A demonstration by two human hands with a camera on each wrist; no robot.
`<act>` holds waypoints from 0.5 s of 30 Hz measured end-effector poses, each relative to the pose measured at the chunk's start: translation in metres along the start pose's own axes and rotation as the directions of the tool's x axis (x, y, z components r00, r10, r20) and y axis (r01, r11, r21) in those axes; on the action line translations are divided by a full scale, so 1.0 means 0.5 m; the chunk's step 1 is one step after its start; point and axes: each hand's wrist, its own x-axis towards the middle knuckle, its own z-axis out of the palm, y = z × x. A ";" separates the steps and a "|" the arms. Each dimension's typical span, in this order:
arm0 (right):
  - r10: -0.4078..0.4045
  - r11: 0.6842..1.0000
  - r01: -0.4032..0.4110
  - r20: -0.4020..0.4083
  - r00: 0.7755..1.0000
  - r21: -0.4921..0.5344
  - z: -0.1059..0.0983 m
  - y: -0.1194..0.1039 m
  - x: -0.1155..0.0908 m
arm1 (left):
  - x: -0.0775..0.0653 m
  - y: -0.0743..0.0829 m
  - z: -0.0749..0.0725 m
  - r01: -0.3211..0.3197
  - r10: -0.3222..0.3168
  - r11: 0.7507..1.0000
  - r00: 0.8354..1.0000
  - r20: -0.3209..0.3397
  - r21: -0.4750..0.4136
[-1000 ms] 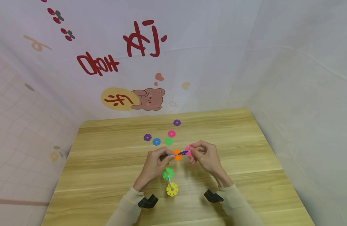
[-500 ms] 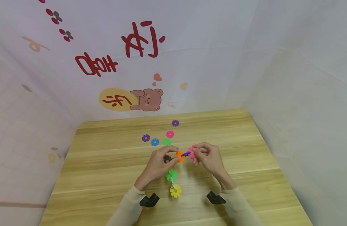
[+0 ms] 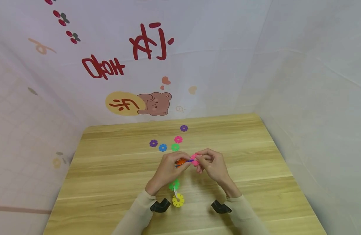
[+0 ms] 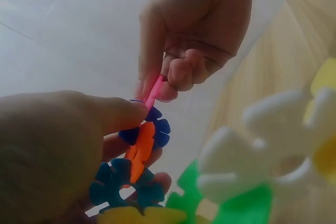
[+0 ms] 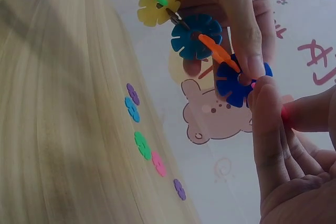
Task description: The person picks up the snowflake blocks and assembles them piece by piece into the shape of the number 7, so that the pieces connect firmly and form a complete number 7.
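Observation:
In the head view, my left hand (image 3: 170, 168) and right hand (image 3: 214, 164) meet over the table with a chain of notched plastic snowflake discs. Between its thumb and fingers the left hand pinches a dark blue disc (image 5: 230, 88). A pink disc (image 3: 195, 160) is pinched in the right hand, its edge touching the dark blue one; whether their slots are engaged is hidden by fingertips. Behind the dark blue disc come an orange disc (image 4: 140, 150) and a teal disc (image 5: 184, 45). Farther along hang yellow (image 5: 149, 14), green (image 3: 172, 186), white (image 4: 226, 166) and another yellow disc (image 3: 178, 203).
Loose discs lie flat beyond the hands on the wooden table (image 3: 110, 182): purple (image 3: 153, 143), blue (image 3: 162, 148), green (image 3: 175, 147), pink (image 3: 178, 139) and another purple (image 3: 184, 128). Printed white cloth (image 3: 215, 65) surrounds the table's back and sides.
My left fingers have shifted right along the chain, from near the teal and orange discs to the dark blue one. The right hand keeps its pinch on the pink disc.

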 end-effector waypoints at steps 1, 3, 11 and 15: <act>-0.001 1.000 0.001 0.000 1.000 -0.002 0.001 0.000 0.001 | -0.001 -0.002 0.000 -0.005 0.005 1.000 1.000 -0.011 -0.007; -0.001 1.000 0.001 0.004 1.000 -0.004 0.002 0.001 0.002 | -0.002 -0.006 0.000 -0.009 0.008 1.000 1.000 -0.029 -0.030; -0.027 0.998 0.030 0.051 0.998 -0.055 0.005 0.011 0.009 | -0.014 -0.012 -0.007 0.012 -0.017 0.998 0.997 -0.081 -0.061; -0.070 0.987 0.081 0.078 0.994 -0.139 -0.008 0.023 0.022 | -0.025 -0.022 -0.018 0.047 -0.055 0.996 0.993 -0.106 -0.077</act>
